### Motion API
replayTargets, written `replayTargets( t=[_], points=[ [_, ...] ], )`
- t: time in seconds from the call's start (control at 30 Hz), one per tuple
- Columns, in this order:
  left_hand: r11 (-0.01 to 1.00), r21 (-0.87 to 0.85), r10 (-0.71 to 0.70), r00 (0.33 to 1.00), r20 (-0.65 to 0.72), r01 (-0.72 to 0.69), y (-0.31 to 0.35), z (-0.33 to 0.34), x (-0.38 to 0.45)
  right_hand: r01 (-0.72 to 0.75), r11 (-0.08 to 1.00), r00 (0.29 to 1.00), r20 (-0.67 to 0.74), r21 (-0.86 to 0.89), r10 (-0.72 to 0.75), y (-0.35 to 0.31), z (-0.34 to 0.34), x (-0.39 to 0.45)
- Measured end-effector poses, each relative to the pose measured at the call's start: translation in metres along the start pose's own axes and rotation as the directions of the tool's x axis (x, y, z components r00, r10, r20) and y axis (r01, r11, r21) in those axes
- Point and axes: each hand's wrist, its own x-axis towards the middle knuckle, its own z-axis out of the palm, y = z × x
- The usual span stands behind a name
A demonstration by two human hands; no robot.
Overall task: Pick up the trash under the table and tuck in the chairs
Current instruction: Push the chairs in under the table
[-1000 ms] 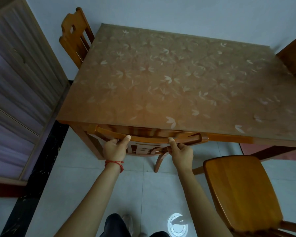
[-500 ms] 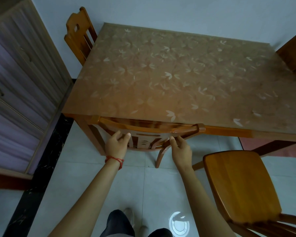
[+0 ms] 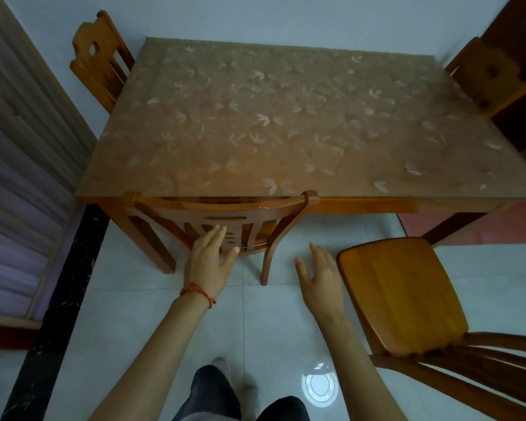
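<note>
Chair (image 3: 219, 212) sits tucked under the counter (image 3: 286, 132), just past the left hand (image 3: 208, 265) fingers (image 3: 217, 235). Both hands are spread wide, holding nothing. Second chair (image 3: 401, 296) is right beside the right hand (image 3: 321, 276), not tucked.

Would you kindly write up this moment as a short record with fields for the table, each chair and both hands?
table: leaf-patterned top, nothing on it
near chair: tucked in, top rail against the table's front edge
right chair: pulled out, seat clear of the table
far-left chair: at the table's left end
far-right chair: at the table's right end
left hand: open, empty, in front of the near chair's back
right hand: open, empty, beside the right chair's seat
trash: none visible
</note>
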Motion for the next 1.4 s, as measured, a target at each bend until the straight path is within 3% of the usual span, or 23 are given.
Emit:
replayTargets(
  t=[0.27, 0.47, 0.77, 0.93, 1.2, 1.4],
  points=[
    [0.931, 0.17, 0.286, 0.934, 0.215, -0.324, 0.047, 0.05, 0.009, -0.16, 0.984, 0.979, -0.143, -0.077, 0.148, 0.056, -0.035, -0.022],
    [0.791, 0.156, 0.495, 0.769, 0.404, -0.591, 0.082, 0.093, 0.026, -0.413, 0.911, 0.873, -0.295, -0.024, 0.388, 0.088, -0.053, -0.044],
    [0.54, -0.009, 0.648, 0.409, 0.643, -0.842, 0.126, 0.148, 0.016, -0.683, 0.713, 0.586, -0.463, 0.159, 0.665, 0.111, -0.049, -0.108],
    [0.372, -0.122, 0.675, 0.177, 0.716, -0.92, 0.148, 0.176, -0.026, -0.769, 0.567, 0.375, -0.509, 0.296, 0.774, 0.118, -0.038, -0.168],
    [0.002, -0.358, 0.715, -0.249, 0.653, -0.934, 0.176, 0.211, -0.129, -0.801, 0.347, 0.005, -0.574, 0.487, 0.819, 0.119, -0.026, -0.279],
    [-0.153, -0.495, 0.676, -0.456, 0.579, -0.855, 0.188, 0.231, -0.214, -0.777, 0.247, -0.177, -0.578, 0.579, 0.797, 0.126, -0.024, -0.354]
  ],
)
